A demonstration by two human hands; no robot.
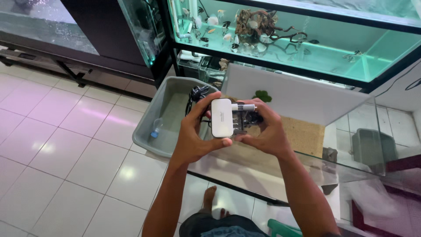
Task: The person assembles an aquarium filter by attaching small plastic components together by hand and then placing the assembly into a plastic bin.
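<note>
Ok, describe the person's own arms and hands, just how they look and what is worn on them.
Both arms are bare from the lower frame edge up to the hands: no sleeves, gloves, watch or bracelets show. The left hand and right hand show no rings on the fingers in view. The forearms are slim. No markings or tattoos can be made out on either arm. Lower down, dark shorts and a bare foot show.

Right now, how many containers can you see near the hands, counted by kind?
Glass tanks: 3, namely the sand tank under the hands, the lit fish tank behind it, and a tank to its left
Grey plastic tubs: 2, one on the floor, one behind glass
Total: 5
</note>
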